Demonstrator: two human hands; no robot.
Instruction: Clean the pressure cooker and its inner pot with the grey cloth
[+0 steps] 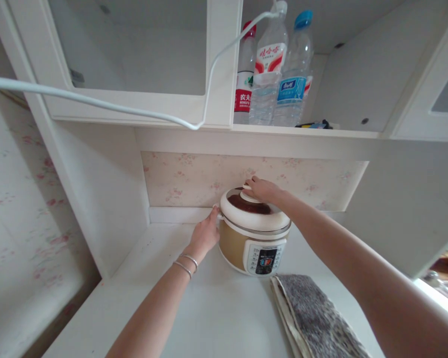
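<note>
A gold and white electric stew pot [233, 243] with a button panel on its front stands on the white counter, near the back wall. On it lies a lid [252, 219] with a white rim and a dark brown glass centre; it seems to sit slightly tilted. My right hand [262, 190] is closed round the knob on top of the lid. At the pot's left side, my left hand [206, 231] has its fingers closed on the small white side handle [219, 215].
A folded grey towel [313, 313] lies on the counter [216, 318] at front right. Above, the cabinet shelf [306, 131] holds several plastic bottles [271, 94]. A white cable [134, 110] hangs across the upper left. Cabinet walls enclose both sides.
</note>
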